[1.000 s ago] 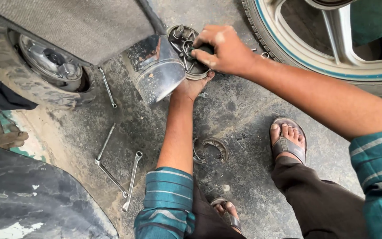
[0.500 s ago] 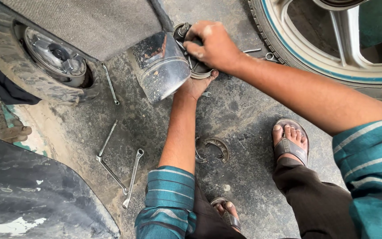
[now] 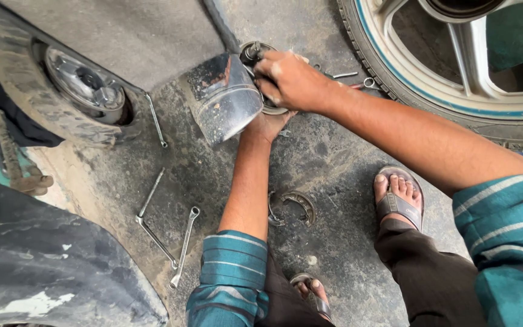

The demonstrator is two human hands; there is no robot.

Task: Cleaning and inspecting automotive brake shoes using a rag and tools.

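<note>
Head view shows the right hand [image 3: 289, 82] clamped over a round brake plate [image 3: 255, 54] beside a shiny metal drum [image 3: 225, 97], the left hand [image 3: 267, 124] gripping it from beneath, above the oily floor [image 3: 334, 157] near a wheel [image 3: 455, 72].

Both sleeves [image 3: 228, 272] are teal with thin pale and dark stripes, rolled short above the elbow. The trousers [image 3: 425, 272] are dark brown. Each foot wears a dark open-toed sandal [image 3: 398, 203] with a wide strap. Grime smudges the right hand [image 3: 289, 82].
</note>
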